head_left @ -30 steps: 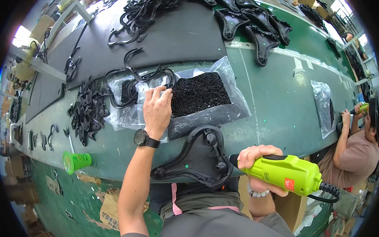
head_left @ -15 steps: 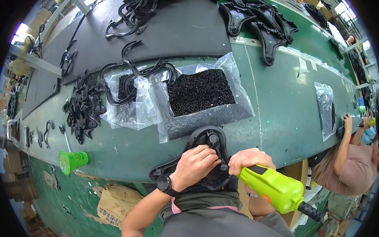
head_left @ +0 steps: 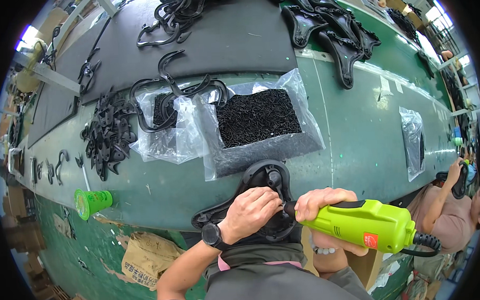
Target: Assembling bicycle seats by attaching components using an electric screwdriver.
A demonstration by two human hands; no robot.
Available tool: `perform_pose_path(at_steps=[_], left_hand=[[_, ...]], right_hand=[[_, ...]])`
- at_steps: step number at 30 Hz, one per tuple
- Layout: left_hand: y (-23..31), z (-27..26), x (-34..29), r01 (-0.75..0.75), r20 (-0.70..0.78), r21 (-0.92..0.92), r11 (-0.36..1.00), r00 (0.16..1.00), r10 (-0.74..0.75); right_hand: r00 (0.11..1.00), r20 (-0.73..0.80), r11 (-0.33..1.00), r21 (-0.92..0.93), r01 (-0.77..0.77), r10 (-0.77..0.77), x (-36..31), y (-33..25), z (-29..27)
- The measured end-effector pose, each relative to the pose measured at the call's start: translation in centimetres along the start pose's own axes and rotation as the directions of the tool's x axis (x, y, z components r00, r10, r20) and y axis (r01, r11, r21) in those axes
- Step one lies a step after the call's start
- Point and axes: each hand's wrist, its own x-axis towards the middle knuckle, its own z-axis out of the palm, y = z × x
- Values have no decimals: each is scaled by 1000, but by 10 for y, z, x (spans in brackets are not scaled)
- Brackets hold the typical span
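A black saddle-shaped plastic part (head_left: 270,173) lies at the table's near edge, close to my body. My left hand (head_left: 251,210), with a dark watch above it, rests over the part. Its fingers are pinched together at the part's middle, and what they hold is hidden. In my right hand (head_left: 326,202) is a lime-green electric screwdriver (head_left: 367,225), tilted nearly level. The screwdriver's dark nose points left and meets my left fingertips over the part. Its black cable leaves at the right end.
Beyond the part stands an opened plastic bag (head_left: 260,115) of black screws, beside curved black frames (head_left: 167,107). Small black pieces (head_left: 107,133) are heaped left, near a green cup (head_left: 94,202). More saddle-shaped parts (head_left: 339,51) are piled far right. A co-worker (head_left: 442,201) works at right.
My right hand has swung the screwdriver from a downward slant to nearly level, its nose now at my left fingertips. The co-worker at right has lifted a black part.
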Motion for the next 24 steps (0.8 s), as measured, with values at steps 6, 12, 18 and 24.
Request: perform_pose_path(at_steps=[6,12,18,24], left_hand=[[0,-15,10,-29,-119,29,999,992,32],[-45,-42,32,316,-400,150,937,886,-234],[-47,-48,51,459,-196,7,889,872,-449],[-28,-12,18,441,-114,70,895,895,-432]], right_hand=[[993,-106,989,-145,41,-57,5,-2,-2],[966,-186,983,8,185,-180,38,4,-19],[961,-217,980,59,191,-174,51,9,-29],[942,-331,978,169,122,-60,70,39,-35]])
